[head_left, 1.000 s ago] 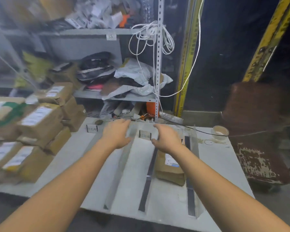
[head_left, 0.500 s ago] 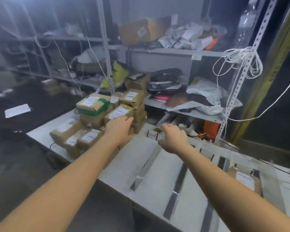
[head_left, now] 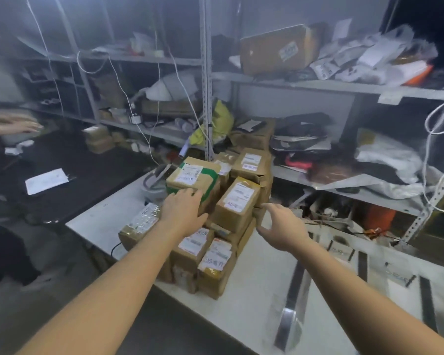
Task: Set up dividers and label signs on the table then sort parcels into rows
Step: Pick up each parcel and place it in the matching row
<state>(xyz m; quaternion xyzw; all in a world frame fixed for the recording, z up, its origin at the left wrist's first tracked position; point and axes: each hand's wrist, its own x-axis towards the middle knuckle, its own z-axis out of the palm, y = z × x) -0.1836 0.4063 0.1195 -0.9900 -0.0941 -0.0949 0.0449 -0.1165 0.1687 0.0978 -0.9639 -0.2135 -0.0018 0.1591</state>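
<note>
Item 1. Left hand (head_left: 183,210): fingers straight and spread, curled round nothing. Its fingertips lay on the near top edge of the green-taped parcel (head_left: 190,175).

Item 2. Right hand (head_left: 283,230): fingers loosely bent, thumb and forefinger apart, nothing between them. It hung above the table (head_left: 100,219), clear of the boxes, forefinger towards the stack.

Item 3. Green-taped parcel: brown cardboard, white label on top, uppermost in the stack, directly ahead of the left fingertips.

Item 4. Labelled parcel (head_left: 237,201): brown, tilted, between the two hands and just beside Item 3.

Item 5. Lower parcels (head_left: 215,265): several brown boxes with white labels, beneath and nearer than the left hand, packed touching one another on the table. More boxes were stacked beyond the hands, against the shelving rack (head_left: 207,98).

Item 6. Clear-taped parcel (head_left: 139,226): lay at the outer side of the left wrist, on the table.

Item 7. Dividers: three dark metal strips flat on the table, one (head_left: 296,278) under the right forearm, a second (head_left: 362,265) and a third (head_left: 427,303) farther out past the right arm.

Item 8. Label sign (head_left: 340,251): small card just outside the right wrist; its writing was too blurred to read.

Item 9. Second person's hand (head_left: 21,126): blurred, well beyond the left hand.

Item 10. Sheet of paper (head_left: 46,180): on a dark surface, well outside the left hand.
</note>
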